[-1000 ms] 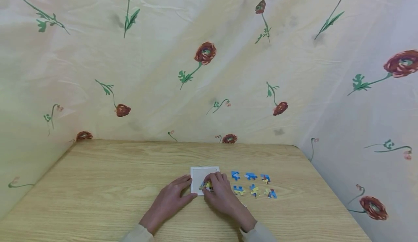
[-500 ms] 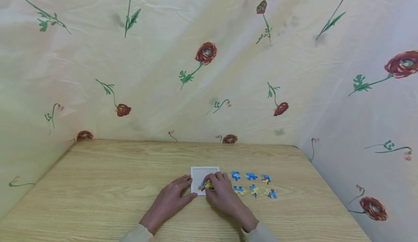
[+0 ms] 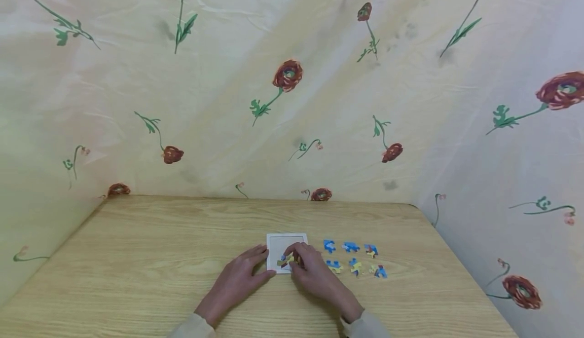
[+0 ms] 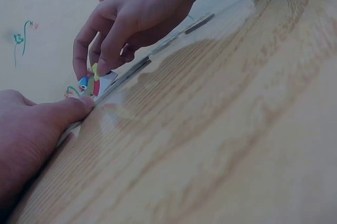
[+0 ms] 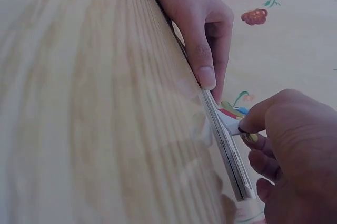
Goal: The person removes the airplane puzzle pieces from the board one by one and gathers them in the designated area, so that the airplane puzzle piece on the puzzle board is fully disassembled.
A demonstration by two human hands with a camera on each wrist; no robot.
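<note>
A white square puzzle tray lies on the table in the head view. My left hand rests at its left side, thumb stretched along the near-left corner. My right hand is over the tray's near-right part, pinching a colourful jigsaw piece between thumb and fingers. In the left wrist view this jigsaw piece stands tilted above the tray, with yellow, red and blue print. From the right wrist view, the piece's pale underside shows close to the tray's edge. The right fingers hide part of the piece.
Several loose jigsaw pieces lie in two rows right of the tray, among them a blue piece and a yellow-and-blue piece. The wooden table ends at a flower-printed cloth behind and at the sides.
My right hand has shifted slightly right, and its fingers are a little more spread. The jigsaw piece it pinches looks turned and more tilted. The left hand and tray have stayed in place.
</note>
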